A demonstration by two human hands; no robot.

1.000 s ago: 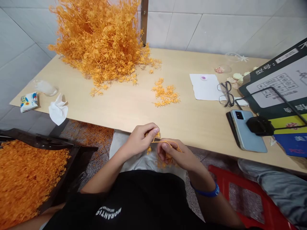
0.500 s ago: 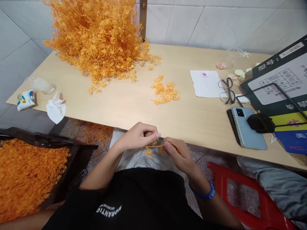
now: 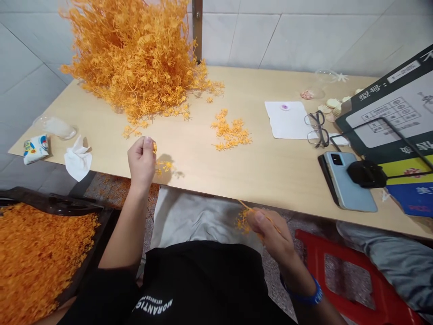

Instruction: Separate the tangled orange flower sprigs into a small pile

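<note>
Left hand (image 3: 141, 159) pinched on a small orange plastic sprig (image 3: 163, 166) above the table's (image 3: 270, 171) near edge; right hand (image 3: 269, 230) clamps a sprig stem (image 3: 244, 220) — light, springy, likely best gripped at the stem

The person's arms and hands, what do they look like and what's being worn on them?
Both forearms are bare. The left hand wears nothing visible. Near the right hand, a blue wristband circles the wrist. A black T-shirt with short sleeves covers the upper arms; it carries small white lettering.

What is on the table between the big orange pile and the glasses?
In the head view, a small orange cluster and a white paper lie between them.
</note>
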